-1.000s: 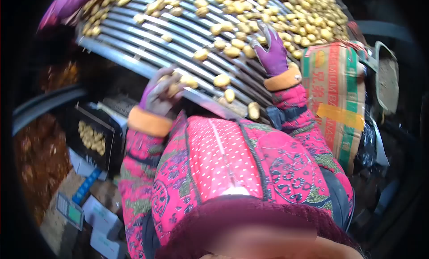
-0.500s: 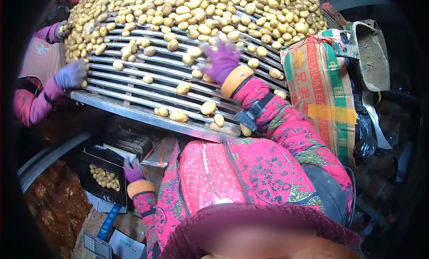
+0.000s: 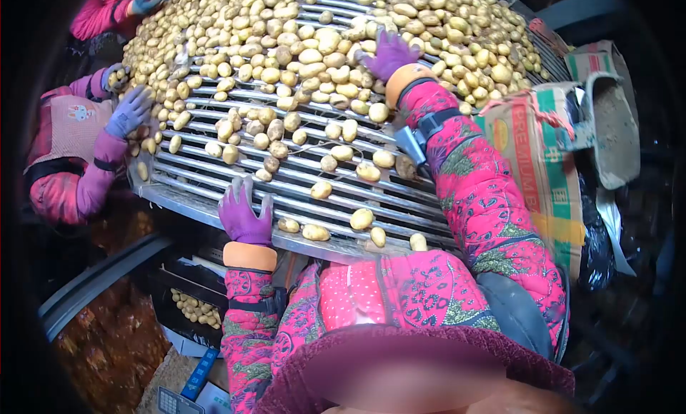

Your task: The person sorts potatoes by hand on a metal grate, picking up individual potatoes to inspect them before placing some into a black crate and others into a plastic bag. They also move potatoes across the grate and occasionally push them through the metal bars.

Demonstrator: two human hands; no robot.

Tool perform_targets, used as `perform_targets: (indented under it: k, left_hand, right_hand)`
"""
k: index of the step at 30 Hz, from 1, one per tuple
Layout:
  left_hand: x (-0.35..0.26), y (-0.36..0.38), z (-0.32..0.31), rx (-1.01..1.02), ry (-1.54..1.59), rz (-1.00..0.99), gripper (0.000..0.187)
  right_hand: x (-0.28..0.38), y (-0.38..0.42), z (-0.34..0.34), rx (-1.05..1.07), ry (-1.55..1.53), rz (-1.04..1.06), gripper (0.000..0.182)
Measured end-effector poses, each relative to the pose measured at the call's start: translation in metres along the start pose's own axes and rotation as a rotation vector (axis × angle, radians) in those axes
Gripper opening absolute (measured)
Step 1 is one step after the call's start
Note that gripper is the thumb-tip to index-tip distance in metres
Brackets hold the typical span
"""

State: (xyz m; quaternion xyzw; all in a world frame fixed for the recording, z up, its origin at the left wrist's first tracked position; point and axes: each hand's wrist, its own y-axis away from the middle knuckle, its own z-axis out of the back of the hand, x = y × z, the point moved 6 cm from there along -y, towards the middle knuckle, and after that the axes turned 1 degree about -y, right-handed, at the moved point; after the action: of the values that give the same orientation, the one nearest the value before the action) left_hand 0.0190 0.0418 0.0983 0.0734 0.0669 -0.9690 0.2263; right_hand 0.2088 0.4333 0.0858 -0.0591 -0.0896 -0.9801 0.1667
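The left hand (image 3: 245, 212), fingers spread and no potato visible in it, rests at the slatted rack's near edge. The right hand (image 3: 391, 56), also spread, lies over the potatoes (image 3: 329, 41) toward the rack's far side; whether its palm touches one, I cannot tell. A few potatoes (image 3: 315, 232) lie loose along the near edge of the rack (image 3: 187, 208), so a careless sweep by either hand could roll them off; small ones might drop between its slats. A co-worker's hand (image 3: 131, 114) at the rack's left end could be bumped by a wide stroke. Below the rack's near-left side, a black box (image 3: 166, 317) holds small potatoes (image 3: 196, 310). Right of the rack stands a cardboard carton (image 3: 525, 156), contents hidden.
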Motion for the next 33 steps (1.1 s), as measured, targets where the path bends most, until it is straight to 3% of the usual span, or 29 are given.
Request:
perform_targets:
  k: [1,3,5,8,12,15,16,20,21,23,25,27,29,33]
  left_hand:
    - [0.000,0.001,0.001,-0.003,0.029,-0.014,0.059]
    - [-0.005,0.002,0.012,-0.040,0.067,-0.035,0.057]
    - [-0.004,0.001,0.012,-0.028,0.063,-0.034,0.055]
    - [-0.006,-0.001,0.015,-0.042,0.103,-0.048,0.053]
    - [0.000,-0.026,0.027,-0.199,0.284,-0.168,0.040]
    - [0.000,-0.103,0.052,-0.279,0.430,-0.264,0.028]
    - [-0.005,-0.132,0.048,-0.261,0.481,-0.250,0.025]
    - [-0.027,-0.245,0.007,-0.153,0.480,-0.316,0.026]
    - [-0.028,-0.267,-0.016,-0.121,0.395,-0.303,0.025]
    - [-0.043,-0.292,-0.051,0.198,-0.011,-0.163,0.023]
    - [-0.048,-0.302,-0.069,0.285,-0.299,-0.218,0.023]
    - [-0.055,-0.301,-0.062,0.309,-0.387,-0.366,0.029]
    - [-0.039,-0.308,-0.065,0.438,-0.314,-0.213,0.032]
    - [-0.049,-0.306,-0.057,0.559,-0.288,-0.281,0.039]
  right_hand:
    - [0.021,0.002,-0.017,-0.083,-0.162,0.109,0.086]
    - [0.076,0.025,-0.014,0.007,-0.028,0.184,0.083]
    - [0.110,0.038,-0.023,-0.148,0.047,0.258,0.080]
    - [0.150,0.087,-0.027,-0.071,-0.063,0.479,0.075]
    - [0.175,0.164,-0.046,0.059,-0.123,0.804,0.067]
    - [0.161,0.199,-0.036,0.144,-0.183,0.972,0.060]
    - [0.149,0.206,-0.030,0.270,-0.234,0.991,0.058]
    - [0.069,0.224,0.005,0.074,-0.459,0.942,0.047]
    - [0.043,0.227,0.011,-0.033,-0.454,0.875,0.044]
    - [-0.002,0.228,0.026,-0.006,-0.450,0.661,0.041]
    - [-0.043,0.237,0.029,-0.122,-0.429,0.518,0.040]
    - [-0.071,0.242,0.018,-0.226,-0.419,0.448,0.038]
    - [-0.077,0.238,0.012,-0.160,-0.432,0.367,0.040]
    - [-0.037,0.198,0.025,-0.289,-0.375,0.521,0.040]
